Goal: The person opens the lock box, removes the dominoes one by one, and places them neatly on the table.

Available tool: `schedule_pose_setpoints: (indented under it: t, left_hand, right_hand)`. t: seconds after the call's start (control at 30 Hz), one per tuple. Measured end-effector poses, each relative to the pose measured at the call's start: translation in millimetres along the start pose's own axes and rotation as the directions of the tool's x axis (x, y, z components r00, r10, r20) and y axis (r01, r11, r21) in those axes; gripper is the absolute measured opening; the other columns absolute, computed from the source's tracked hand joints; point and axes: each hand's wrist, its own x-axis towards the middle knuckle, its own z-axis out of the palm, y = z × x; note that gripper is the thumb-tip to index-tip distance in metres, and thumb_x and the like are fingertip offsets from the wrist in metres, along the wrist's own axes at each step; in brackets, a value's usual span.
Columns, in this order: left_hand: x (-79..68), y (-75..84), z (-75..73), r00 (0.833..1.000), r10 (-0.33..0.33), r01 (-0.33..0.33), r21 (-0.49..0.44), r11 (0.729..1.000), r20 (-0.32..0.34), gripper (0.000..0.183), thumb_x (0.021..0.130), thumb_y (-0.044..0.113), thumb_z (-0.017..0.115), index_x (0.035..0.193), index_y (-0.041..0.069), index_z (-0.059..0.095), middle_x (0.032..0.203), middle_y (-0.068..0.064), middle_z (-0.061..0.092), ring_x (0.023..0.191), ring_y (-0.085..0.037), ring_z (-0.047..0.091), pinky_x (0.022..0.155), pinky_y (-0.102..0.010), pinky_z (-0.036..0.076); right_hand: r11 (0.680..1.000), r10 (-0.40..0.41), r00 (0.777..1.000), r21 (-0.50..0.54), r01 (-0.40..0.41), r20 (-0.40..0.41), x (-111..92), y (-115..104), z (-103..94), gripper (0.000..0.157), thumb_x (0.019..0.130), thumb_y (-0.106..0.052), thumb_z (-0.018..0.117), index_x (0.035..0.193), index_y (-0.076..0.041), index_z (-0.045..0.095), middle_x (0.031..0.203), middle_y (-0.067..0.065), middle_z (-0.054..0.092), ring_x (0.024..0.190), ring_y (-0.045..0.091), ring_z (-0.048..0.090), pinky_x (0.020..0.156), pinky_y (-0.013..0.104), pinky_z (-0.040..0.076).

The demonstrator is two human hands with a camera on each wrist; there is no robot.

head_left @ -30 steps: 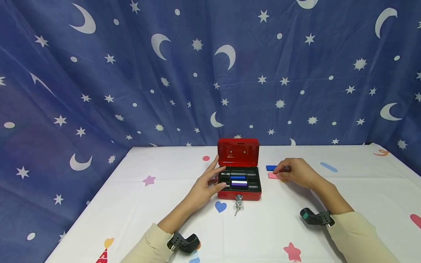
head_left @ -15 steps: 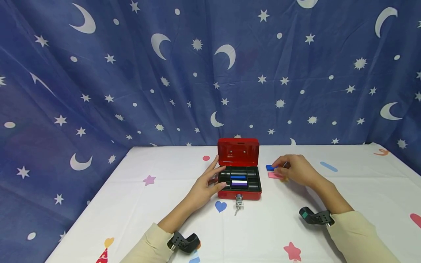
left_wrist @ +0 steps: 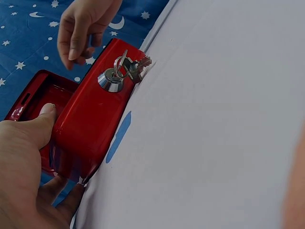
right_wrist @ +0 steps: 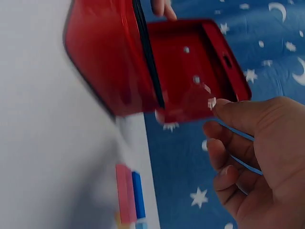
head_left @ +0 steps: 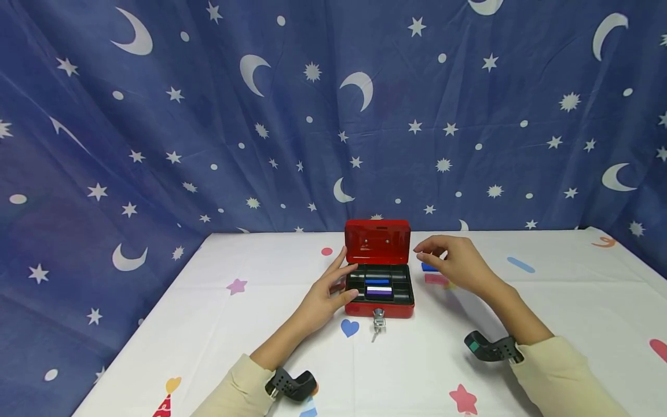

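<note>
A red cash box (head_left: 379, 310) stands on the table with its lid (head_left: 377, 241) raised. Inside is a black tray holding a blue strip (head_left: 377, 281) and a white-and-purple piece (head_left: 379, 291). Keys (left_wrist: 133, 68) hang from the front lock. My left hand (head_left: 324, 298) rests against the box's left side, fingers mostly extended and thumb on the rim. Right of the box, my right hand (head_left: 458, 263) hovers with fingers loosely bent, nothing visible between them. Partly below it lie a pink bar (right_wrist: 125, 193) and a blue bar (right_wrist: 138, 194), side by side.
White cloth with printed shapes, such as a blue heart (head_left: 350, 328) and a pink star (head_left: 463, 399), covers the table (head_left: 292, 255). Behind it hangs a blue curtain (head_left: 292, 145) with moons and stars. Each wrist wears a black camera mount (head_left: 292, 384).
My right hand has risen off the pink and blue bars and shifted left toward the box lid. The left hand and the box stay where they were.
</note>
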Motion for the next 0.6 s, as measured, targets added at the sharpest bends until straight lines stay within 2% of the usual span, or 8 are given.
schedule_pose_setpoints:
  t: [0.2, 0.47, 0.6]
  left_hand:
    - [-6.1, 31.8, -3.5, 1.0, -0.01, 0.011, -0.029, 1.0, 0.017, 0.054, 0.091, 0.006, 0.063, 0.14, -0.004, 0.042, 0.159, -0.008, 0.011, 0.141, -0.036, 0.021, 0.105, -0.053, 0.035]
    - [-5.3, 31.3, -3.0, 1.0, -0.018, 0.019, -0.037, 0.999, 0.021, 0.054, 0.091, 0.005, 0.063, 0.141, -0.003, 0.042, 0.159, -0.007, 0.01, 0.141, -0.036, 0.022, 0.105, -0.052, 0.035]
    - [-5.1, 31.2, -2.5, 1.0, -0.021, 0.021, -0.027, 0.999, 0.019, 0.054, 0.091, 0.005, 0.063, 0.141, -0.003, 0.043, 0.159, -0.007, 0.01, 0.14, -0.035, 0.023, 0.105, -0.051, 0.035]
  right_hand:
    - [0.998, -0.063, 0.998, 0.023, 0.062, 0.02, 1, -17, 12.9, 0.014, 0.087, -0.014, 0.072, 0.1, -0.011, 0.074, 0.086, -0.006, 0.066, 0.076, 0.016, 0.054, 0.059, 0.028, 0.049]
    - [0.989, -0.148, 0.986, 0.028, 0.146, 0.071, -1, -29, 31.3, 0.016, 0.085, -0.015, 0.074, 0.1, -0.012, 0.073, 0.085, -0.008, 0.065, 0.077, 0.013, 0.053, 0.066, 0.031, 0.047]
    - [0.988, -0.156, 0.982, 0.032, 0.153, 0.105, -2, -32, 39.5, 0.017, 0.085, -0.018, 0.074, 0.101, -0.013, 0.073, 0.089, -0.006, 0.065, 0.081, 0.017, 0.054, 0.07, 0.033, 0.049]
